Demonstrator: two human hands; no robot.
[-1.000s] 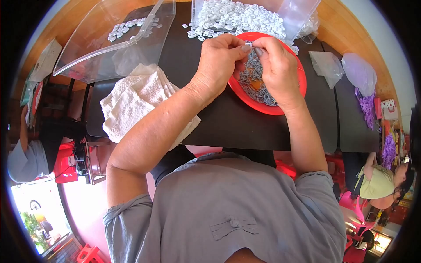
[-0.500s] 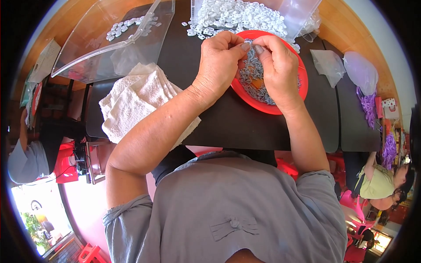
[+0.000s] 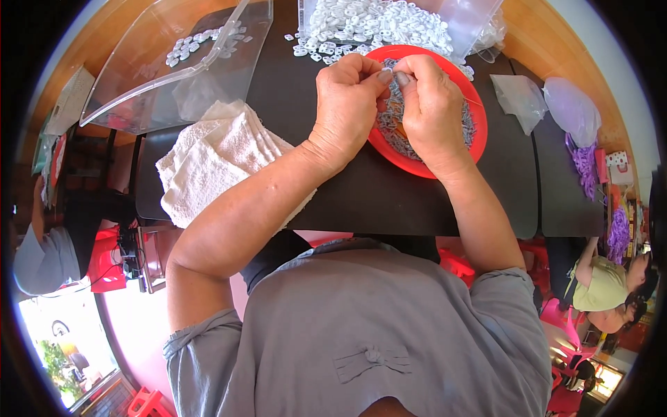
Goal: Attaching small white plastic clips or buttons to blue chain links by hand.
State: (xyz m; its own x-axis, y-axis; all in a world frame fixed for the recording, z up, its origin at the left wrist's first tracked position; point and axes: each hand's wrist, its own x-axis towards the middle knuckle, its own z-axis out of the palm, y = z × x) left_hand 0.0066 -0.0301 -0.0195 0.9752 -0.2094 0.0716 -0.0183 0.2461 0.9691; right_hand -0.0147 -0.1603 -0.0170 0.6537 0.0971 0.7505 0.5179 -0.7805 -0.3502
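Over a red plate [image 3: 482, 118], my left hand [image 3: 345, 101] and my right hand [image 3: 432, 108] meet with thumbs and forefingers pinched together. Between the fingertips shows a bit of a small white piece [image 3: 388, 70]; the fingers cover most of it. Many small grey screw-like parts [image 3: 392, 135] lie in the plate beneath, with an orange patch showing among them. Just beyond the hands, a heap of small white plastic pieces [image 3: 379, 24] spills from a clear container onto the dark table [image 3: 389, 201].
A clear plastic bin [image 3: 139, 115] stands at the far left, with several white pieces showing through it. Folded pale cloths [image 3: 208, 156] lie beside my left forearm. Plastic bags [image 3: 517, 101] rest at the right. Another person [image 3: 601, 285] sits at the far right.
My fingers have shifted slightly around the small white piece, and my right hand has turned a little. Both hands stay over the plate.
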